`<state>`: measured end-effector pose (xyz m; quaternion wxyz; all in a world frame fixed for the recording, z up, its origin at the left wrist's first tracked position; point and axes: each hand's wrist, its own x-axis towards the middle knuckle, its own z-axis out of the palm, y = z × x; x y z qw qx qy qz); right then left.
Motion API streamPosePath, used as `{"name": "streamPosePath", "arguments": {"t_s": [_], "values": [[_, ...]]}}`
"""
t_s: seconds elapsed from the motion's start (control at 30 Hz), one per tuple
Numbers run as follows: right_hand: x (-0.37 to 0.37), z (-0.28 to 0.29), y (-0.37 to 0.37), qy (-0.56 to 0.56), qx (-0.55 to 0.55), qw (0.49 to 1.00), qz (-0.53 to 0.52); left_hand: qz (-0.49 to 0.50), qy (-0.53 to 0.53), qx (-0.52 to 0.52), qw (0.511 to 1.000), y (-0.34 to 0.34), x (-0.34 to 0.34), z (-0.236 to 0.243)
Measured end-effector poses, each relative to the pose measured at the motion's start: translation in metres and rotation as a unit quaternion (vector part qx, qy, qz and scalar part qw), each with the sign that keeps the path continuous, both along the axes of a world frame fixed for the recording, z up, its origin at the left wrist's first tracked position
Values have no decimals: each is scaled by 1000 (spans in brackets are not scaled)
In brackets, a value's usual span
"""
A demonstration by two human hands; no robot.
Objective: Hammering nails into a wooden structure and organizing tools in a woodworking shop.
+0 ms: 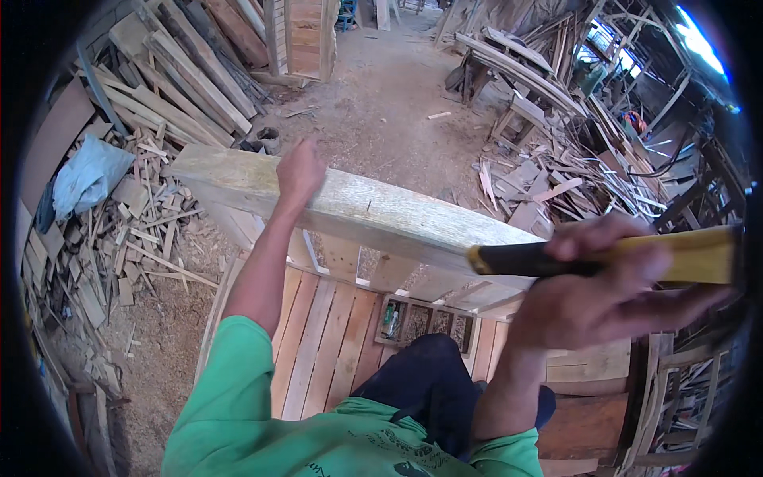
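Observation:
A thick pale wooden beam runs across in front of me, forming the top rail of a slatted wooden frame. My left hand rests on the beam left of its middle, fingers curled closed toward the far edge; whatever they may hold is hidden. A thin nail stands up from the beam, to the right of that hand. Raised at the right, my right hand, blurred by motion, grips a hammer by its yellow and black handle. The hammer's head is lost at the dark rim.
Below the beam lie wooden slats and a small compartmented wooden tray. Scrap wood and a pale plastic bag lie at left. Planks lean behind; a wooden bench and more offcuts fill the far right.

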<state>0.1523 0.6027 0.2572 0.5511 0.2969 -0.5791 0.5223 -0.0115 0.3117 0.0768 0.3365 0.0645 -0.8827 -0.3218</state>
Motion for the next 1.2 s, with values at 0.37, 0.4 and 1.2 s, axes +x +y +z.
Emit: {"name": "streamPosePath", "arguments": {"t_s": [0.37,0.4,1.2], "values": [[15,-51,-30,-300,180,936,-32,34,63,-14,997,-5,10,-9],[15,-32,-25,-251,100,962,29,33,60,-9,998,-5,7,-9],[-1,-136,-12,-444,322,835,-46,-22,121,65,990,-9,-3,-19]]}}
